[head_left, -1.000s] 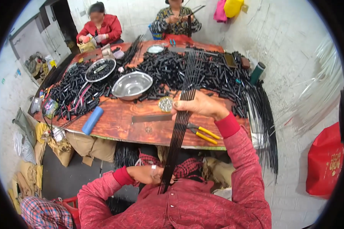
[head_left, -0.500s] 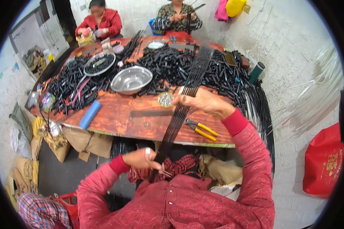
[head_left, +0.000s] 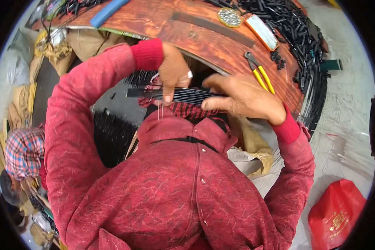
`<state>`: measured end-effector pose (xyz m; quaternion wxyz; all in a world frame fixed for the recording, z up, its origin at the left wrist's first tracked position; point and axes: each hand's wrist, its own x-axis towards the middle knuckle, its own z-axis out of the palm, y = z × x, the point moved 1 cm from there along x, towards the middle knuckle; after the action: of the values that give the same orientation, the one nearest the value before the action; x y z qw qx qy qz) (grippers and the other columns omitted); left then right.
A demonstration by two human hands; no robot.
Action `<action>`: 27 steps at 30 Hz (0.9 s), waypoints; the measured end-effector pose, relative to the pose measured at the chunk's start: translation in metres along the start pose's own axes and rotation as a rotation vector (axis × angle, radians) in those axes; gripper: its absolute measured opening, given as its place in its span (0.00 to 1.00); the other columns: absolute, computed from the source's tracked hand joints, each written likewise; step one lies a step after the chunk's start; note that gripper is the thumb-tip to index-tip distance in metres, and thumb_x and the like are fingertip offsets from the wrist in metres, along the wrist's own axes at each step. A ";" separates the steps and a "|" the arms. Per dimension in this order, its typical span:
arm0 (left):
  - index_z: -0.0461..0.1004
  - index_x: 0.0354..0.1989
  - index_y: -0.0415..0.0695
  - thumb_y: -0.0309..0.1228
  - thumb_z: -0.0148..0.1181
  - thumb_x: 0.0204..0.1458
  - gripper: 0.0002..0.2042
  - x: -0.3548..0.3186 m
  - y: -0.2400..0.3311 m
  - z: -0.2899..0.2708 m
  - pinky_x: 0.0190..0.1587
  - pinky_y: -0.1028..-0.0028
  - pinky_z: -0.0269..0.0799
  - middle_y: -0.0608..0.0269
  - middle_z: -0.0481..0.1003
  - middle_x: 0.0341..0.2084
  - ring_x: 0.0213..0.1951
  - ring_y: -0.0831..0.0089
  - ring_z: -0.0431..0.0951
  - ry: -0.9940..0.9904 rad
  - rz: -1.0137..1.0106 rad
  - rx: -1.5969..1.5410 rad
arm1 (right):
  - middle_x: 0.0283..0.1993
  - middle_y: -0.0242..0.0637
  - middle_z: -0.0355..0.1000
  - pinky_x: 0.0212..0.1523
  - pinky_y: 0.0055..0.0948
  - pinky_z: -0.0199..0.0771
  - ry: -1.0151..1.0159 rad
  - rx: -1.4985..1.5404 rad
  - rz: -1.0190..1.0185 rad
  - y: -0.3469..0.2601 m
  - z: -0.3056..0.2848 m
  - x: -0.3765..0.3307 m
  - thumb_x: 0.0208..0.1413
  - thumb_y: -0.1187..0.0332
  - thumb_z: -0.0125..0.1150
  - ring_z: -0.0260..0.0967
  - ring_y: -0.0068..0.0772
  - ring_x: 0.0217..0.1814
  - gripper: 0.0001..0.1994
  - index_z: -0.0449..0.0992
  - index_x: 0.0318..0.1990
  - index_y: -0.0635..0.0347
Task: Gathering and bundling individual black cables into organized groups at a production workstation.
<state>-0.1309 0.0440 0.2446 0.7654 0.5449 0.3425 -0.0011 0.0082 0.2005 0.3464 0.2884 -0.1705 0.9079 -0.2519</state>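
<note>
Low in front of my body, a flat bundle of thin black rods (head_left: 185,96) lies crosswise, its rods side by side. My left hand (head_left: 173,73) pinches it near the left end, thumb on top. Two thin pale prongs (head_left: 160,111) hang below the left thumb; what they belong to is hidden. My right hand (head_left: 243,98) curls around the right end of the bundle, with thumb and fingers on either side. That end is covered by the hand, and its fingers are slightly blurred.
On the wooden table (head_left: 150,18) lie pliers with yellow handles (head_left: 260,73), a dark flat metal bar (head_left: 212,29), a round dish of small metal pieces (head_left: 229,17), an orange-edged box (head_left: 261,32), a blue roll (head_left: 108,13) and heaped black pieces (head_left: 275,18). A red bag (head_left: 336,214) stands right.
My view has tipped downward. The bundle has turned from steeply raised over the table to nearly level by my lap. My right hand has come down toward my left hand.
</note>
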 end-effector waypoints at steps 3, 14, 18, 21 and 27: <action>0.79 0.45 0.38 0.35 0.68 0.58 0.14 0.017 -0.006 -0.002 0.38 0.70 0.79 0.56 0.83 0.35 0.36 0.68 0.84 -0.103 -0.200 -0.107 | 0.32 0.31 0.74 0.32 0.23 0.71 -0.309 0.727 0.084 0.018 0.052 0.025 0.67 0.54 0.59 0.70 0.19 0.30 0.19 0.76 0.46 0.66; 0.81 0.44 0.34 0.33 0.68 0.57 0.13 0.020 -0.030 0.002 0.40 0.71 0.79 0.57 0.84 0.37 0.37 0.73 0.84 -0.058 -0.236 -0.163 | 0.25 0.25 0.66 0.26 0.21 0.67 -0.384 0.860 0.250 0.027 0.093 0.049 0.71 0.54 0.50 0.63 0.17 0.23 0.19 0.74 0.37 0.62; 0.80 0.46 0.33 0.35 0.70 0.55 0.17 0.000 -0.023 -0.003 0.43 0.71 0.78 0.59 0.84 0.38 0.41 0.73 0.83 0.223 -0.163 -0.017 | 0.25 0.25 0.66 0.26 0.21 0.67 -0.370 0.903 0.199 0.037 0.094 0.055 0.71 0.54 0.50 0.63 0.16 0.23 0.19 0.74 0.37 0.62; 0.78 0.52 0.34 0.36 0.68 0.55 0.21 -0.047 0.016 0.022 0.46 0.72 0.78 0.55 0.83 0.43 0.42 0.74 0.82 0.884 -0.040 0.123 | 0.25 0.24 0.65 0.25 0.18 0.63 -0.288 0.972 0.195 0.043 0.090 0.057 0.72 0.55 0.49 0.59 0.14 0.22 0.17 0.73 0.37 0.60; 0.79 0.45 0.41 0.38 0.63 0.61 0.13 -0.049 0.079 0.106 0.37 0.69 0.77 0.56 0.82 0.32 0.34 0.66 0.83 0.777 0.463 0.161 | 0.25 0.24 0.65 0.23 0.18 0.64 -0.010 1.043 0.161 0.063 0.060 0.059 0.73 0.59 0.48 0.60 0.15 0.21 0.16 0.73 0.39 0.62</action>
<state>-0.0838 -0.0304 0.3542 0.5156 0.6247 0.4723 0.3476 -0.0119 0.2034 0.2433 0.3577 0.0647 0.6706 -0.6466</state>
